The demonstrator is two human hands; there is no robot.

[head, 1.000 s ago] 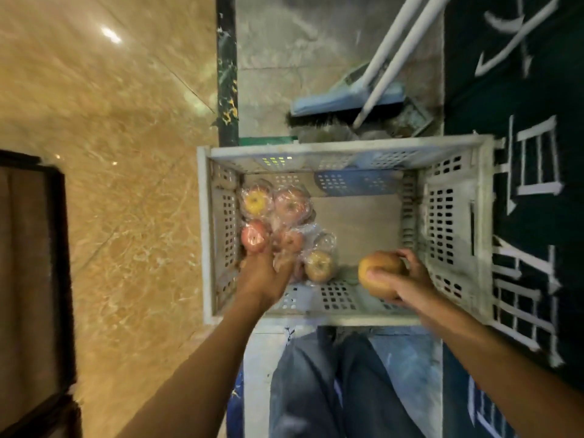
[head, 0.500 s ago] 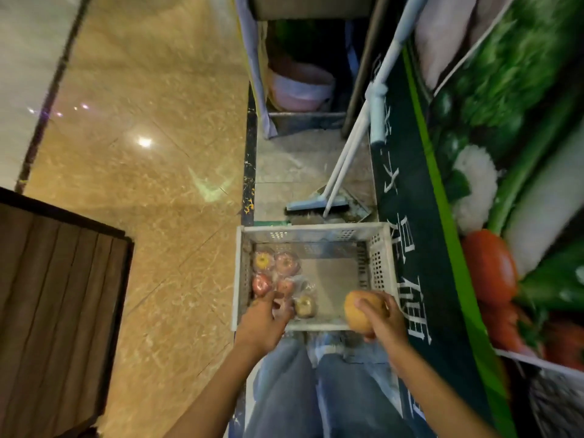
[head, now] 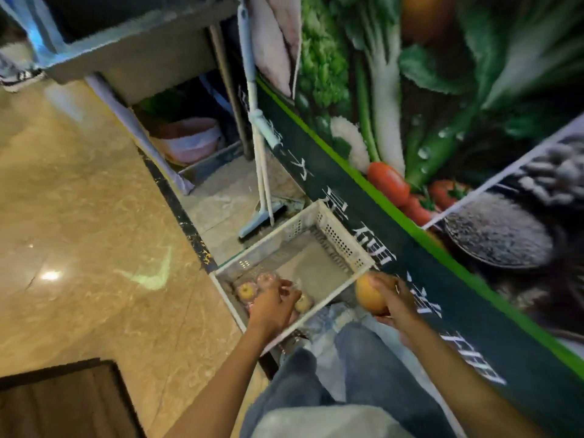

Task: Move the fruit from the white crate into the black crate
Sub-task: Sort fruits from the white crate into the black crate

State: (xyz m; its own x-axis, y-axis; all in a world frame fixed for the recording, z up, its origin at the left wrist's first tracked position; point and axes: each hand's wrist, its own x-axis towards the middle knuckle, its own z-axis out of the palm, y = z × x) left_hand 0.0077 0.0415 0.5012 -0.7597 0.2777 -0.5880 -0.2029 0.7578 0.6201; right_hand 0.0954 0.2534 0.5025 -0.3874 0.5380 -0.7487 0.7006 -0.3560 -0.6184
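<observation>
Shiny tan floor tiles fill the left side, and I see a white crate sitting on the floor next to a big dark wall sign with pictures of vegetables.

I see the fruit in the near left corner of the white crate. They are small apples in clear wrap, some yellow and some pink. The rest of the crate floor is bare and grey. My left hand is down in that corner, right on top of the wrapped apples. Its fingers are bent and close together on the wrap, but they hide the spot, so I cannot tell if they really hold it.

My right hand is at the near right corner of the crate, just outside its rim. Its fingers are wrapped tight around one big round orange fruit. That fruit is up in the air, not in the crate.

Below the hands I see two legs in blue jeans, close to the near side of the crate.

Past the far side of the crate, a broom with a white handle leans up, with its blue head on the grey floor. Farther back a pink tub sits under a grey counter. A black strip runs between the tan tiles and the grey floor. In the bottom left corner I see part of a dark wooden thing. It is blurry, so I cannot tell what it is.
</observation>
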